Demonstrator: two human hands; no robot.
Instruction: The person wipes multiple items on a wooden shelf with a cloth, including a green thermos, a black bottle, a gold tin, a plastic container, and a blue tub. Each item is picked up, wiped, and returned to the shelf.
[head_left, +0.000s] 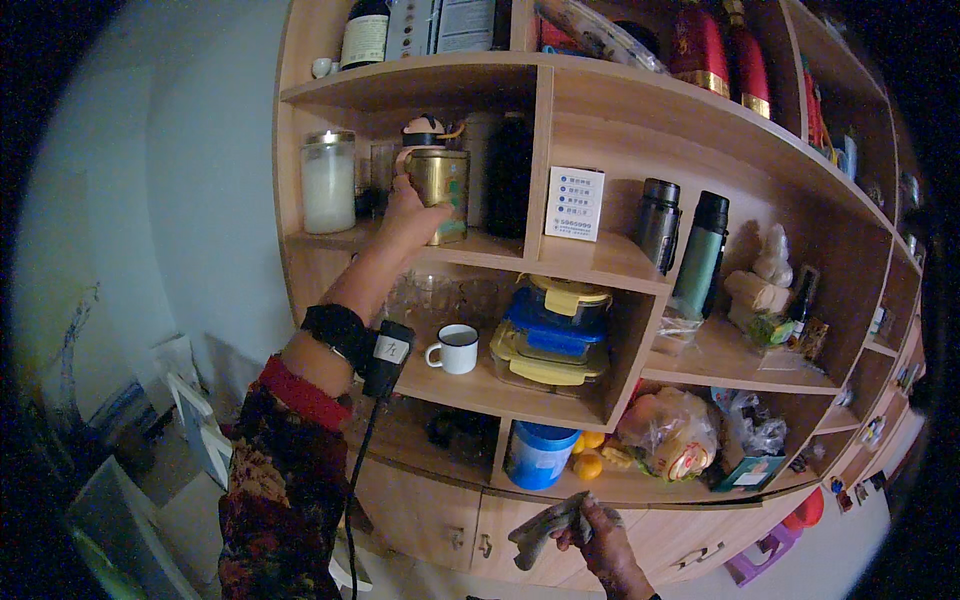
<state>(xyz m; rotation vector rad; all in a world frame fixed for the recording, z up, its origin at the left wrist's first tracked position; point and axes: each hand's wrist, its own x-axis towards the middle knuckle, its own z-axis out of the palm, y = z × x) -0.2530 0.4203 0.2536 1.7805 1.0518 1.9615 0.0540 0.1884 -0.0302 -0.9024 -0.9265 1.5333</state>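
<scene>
My left hand (415, 215) grips a gold tin (427, 176) on the upper left shelf, thumb across its front and the other fingers on its left side, partly hidden. Directly behind the tin shows a bottle with a black-banded top (424, 133). To the left stands a glass jar with white contents (328, 187); on the right is a dark, tall container (508, 180). Low in front of the cabinet doors, my right hand (606, 544) holds a crumpled grey cloth (544, 529).
Below the tin's shelf are a white enamel mug (457, 349) and stacked food containers (553, 334). A printed white box (574, 204), a steel flask (660, 221) and a green flask (701, 251) stand right. A blue tub (541, 457) sits lower, beside oranges (587, 466).
</scene>
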